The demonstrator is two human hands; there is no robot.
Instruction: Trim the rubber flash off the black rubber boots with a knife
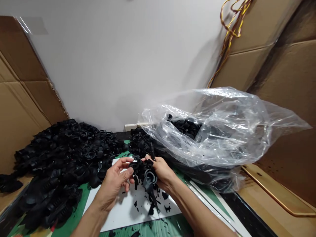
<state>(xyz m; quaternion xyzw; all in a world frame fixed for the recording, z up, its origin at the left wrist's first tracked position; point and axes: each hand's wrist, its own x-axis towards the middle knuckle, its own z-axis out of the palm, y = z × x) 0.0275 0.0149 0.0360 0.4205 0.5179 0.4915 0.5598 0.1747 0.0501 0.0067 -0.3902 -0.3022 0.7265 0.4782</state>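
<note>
My left hand point(118, 174) is closed, its thumb and fingertips on a black ribbed rubber part point(134, 168) that looks like a small bellows. Close beside it, my right hand point(161, 171) is curled round more black rubber, including a part with a ring-shaped end point(150, 177) and ragged strips hanging below. A slim dark object point(152, 151) sticks up by the right fingers; its kind is unclear. The right fingers are partly hidden by the rubber. Beneath both hands lies a white sheet point(111, 219) strewn with black scraps point(168, 208).
A large heap of black rubber parts point(61, 151) covers the left side, with a smaller pile point(140, 141) behind the hands. At right stands a clear plastic bag point(232, 131) holding black parts. Cardboard point(24, 79) flanks both sides; a gold phone point(276, 189) lies far right. The mat point(145, 228) is green.
</note>
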